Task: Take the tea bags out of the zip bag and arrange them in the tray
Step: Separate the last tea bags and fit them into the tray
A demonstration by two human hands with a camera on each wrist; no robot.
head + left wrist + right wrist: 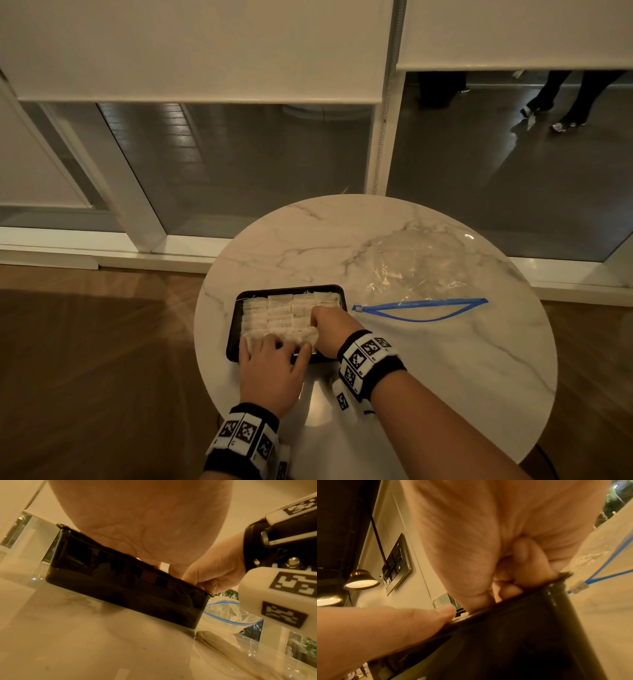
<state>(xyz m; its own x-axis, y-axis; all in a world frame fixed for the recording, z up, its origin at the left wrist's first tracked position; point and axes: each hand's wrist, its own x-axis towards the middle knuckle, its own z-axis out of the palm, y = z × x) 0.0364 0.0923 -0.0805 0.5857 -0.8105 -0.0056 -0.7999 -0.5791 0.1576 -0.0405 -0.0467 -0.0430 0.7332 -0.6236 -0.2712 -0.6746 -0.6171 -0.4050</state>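
The round marble surface (428, 359) stands before a glazed wall with roller blinds drawn part-way down; wood floor lies to either side.

My left hand (270, 370) lies over the near edge of the black tray (236, 322), fingers spread and nearly straight, fingertips resting on the nearest row of tea bags (277, 315). It grips nothing; it presses or steadies. My right hand (329, 325) is directly beside it, over the tray's right near corner, with fingers curled down into the rows. The right wrist view shows the fingers folded toward the palm at the tray rim (513, 601); whether they pinch a tea bag I cannot tell.

The tea bags fill the tray in close rows, edge to edge, directly beneath both hands. The tray's long axis runs left to right across my body, so both hands reach it equally; the right hand is nearer the unfinished right side.

Outward, to the right of my right hand, the zip bag (418, 267) lies flat on the surface, apart from the tray. Its blue zip (421, 306) gapes open, mouth toward me. The bag appears empty, though the clear film makes this uncertain.

Judgement: unloading is done or nearly so; what remains is levelling the rows.
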